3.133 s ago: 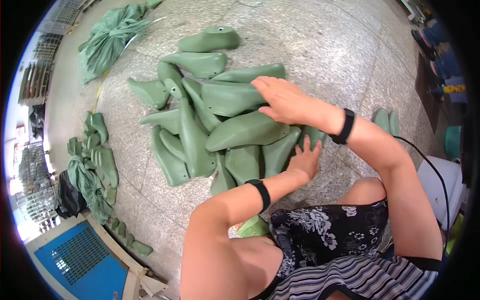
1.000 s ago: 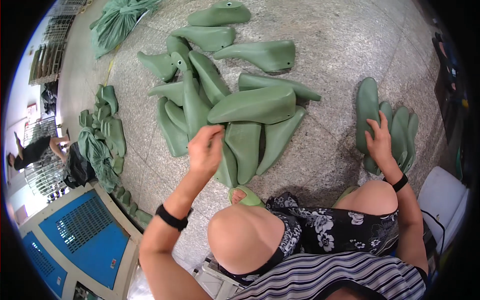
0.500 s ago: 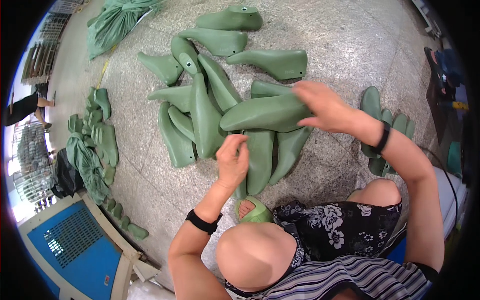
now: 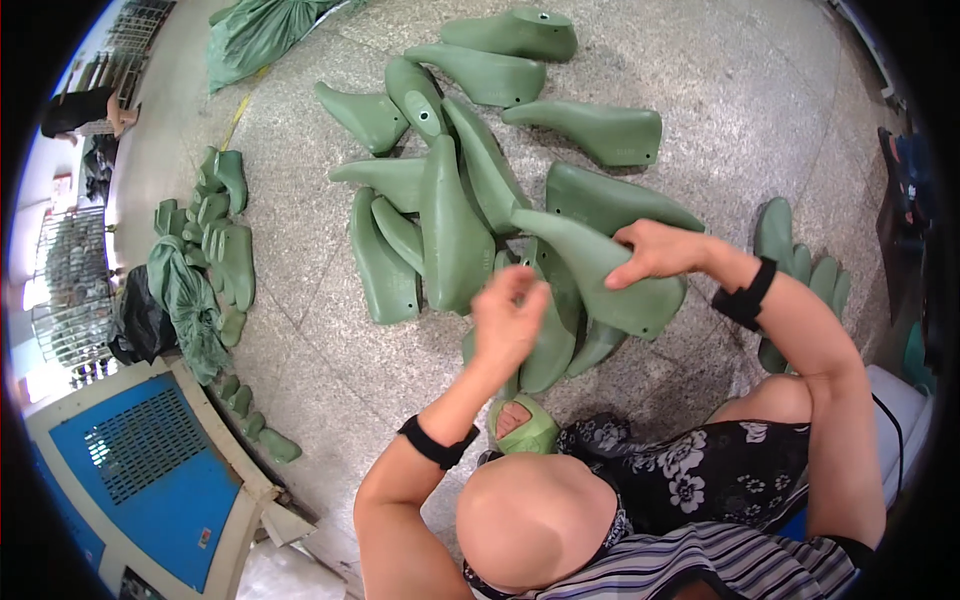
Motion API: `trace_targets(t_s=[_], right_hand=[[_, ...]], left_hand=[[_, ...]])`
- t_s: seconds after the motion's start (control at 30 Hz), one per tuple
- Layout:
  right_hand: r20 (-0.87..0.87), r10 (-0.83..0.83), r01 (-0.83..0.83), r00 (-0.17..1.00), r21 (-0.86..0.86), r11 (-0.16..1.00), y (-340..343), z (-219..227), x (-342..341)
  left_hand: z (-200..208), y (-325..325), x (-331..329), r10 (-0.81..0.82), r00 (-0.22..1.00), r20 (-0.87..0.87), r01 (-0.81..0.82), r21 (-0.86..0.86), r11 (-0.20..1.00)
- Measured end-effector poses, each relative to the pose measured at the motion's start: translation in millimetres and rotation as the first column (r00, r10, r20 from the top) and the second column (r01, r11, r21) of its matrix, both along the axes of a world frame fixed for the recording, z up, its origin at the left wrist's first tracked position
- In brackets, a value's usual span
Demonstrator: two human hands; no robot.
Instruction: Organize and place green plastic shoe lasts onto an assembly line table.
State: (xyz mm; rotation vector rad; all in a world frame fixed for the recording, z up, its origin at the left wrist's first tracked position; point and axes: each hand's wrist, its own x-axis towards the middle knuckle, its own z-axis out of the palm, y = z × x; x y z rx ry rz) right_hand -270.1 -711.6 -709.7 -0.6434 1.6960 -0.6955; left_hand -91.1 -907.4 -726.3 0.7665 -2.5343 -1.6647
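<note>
Above a speckled floor (image 4: 310, 385), the right hand (image 4: 662, 250) clasps a green shoe last (image 4: 632, 303) that a loose pinch could drop, the grip of the blurred left hand (image 4: 508, 320) unclear.

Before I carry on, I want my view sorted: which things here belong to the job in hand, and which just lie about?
In the job:
green shoe last, in the fingers of the right hand
loose lasts by the left hand
grouped lasts at right, probably

Lying about, probably:
green bag, upper left
black bag, left
blue-panelled machine, lower left
</note>
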Motion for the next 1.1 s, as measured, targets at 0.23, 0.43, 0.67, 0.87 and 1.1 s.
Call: trace_targets(t_s=[0.23, 0.43, 0.67, 0.87, 1.1], right_hand=[[0.590, -0.430, 0.594, 0.684, -0.108, 0.797, 90, 8, -19], [0.729, -0.659, 0.946, 0.184, 0.052, 0.321, 154, -42, -18], [0.445, -0.893, 0.998, -0.070, 0.031, -0.063, 153, -97, -44], [-0.419, -0.782, 0.660, 0.462, -0.426, 0.618, 166, -69, -1], [0.075, -0.885, 0.778, 0.460, -0.513, 0.362, 155, 9, 10]], left_hand=[[-17, -93, 3, -0.008, 0.995, 0.096, 0.080, -0.775, 0.627], [-2, -77, -43, 0.073, 0.933, 0.351, 0.199, -0.676, 0.710], [10, -71, -35, -0.017, 0.929, 0.370, 0.121, -0.260, 0.958], [78, -11, -22, -0.056, 0.976, 0.208, -0.065, 0.528, 0.847], [84, 128, -135, -0.495, 0.866, 0.064, 0.205, 0.858, 0.470]])
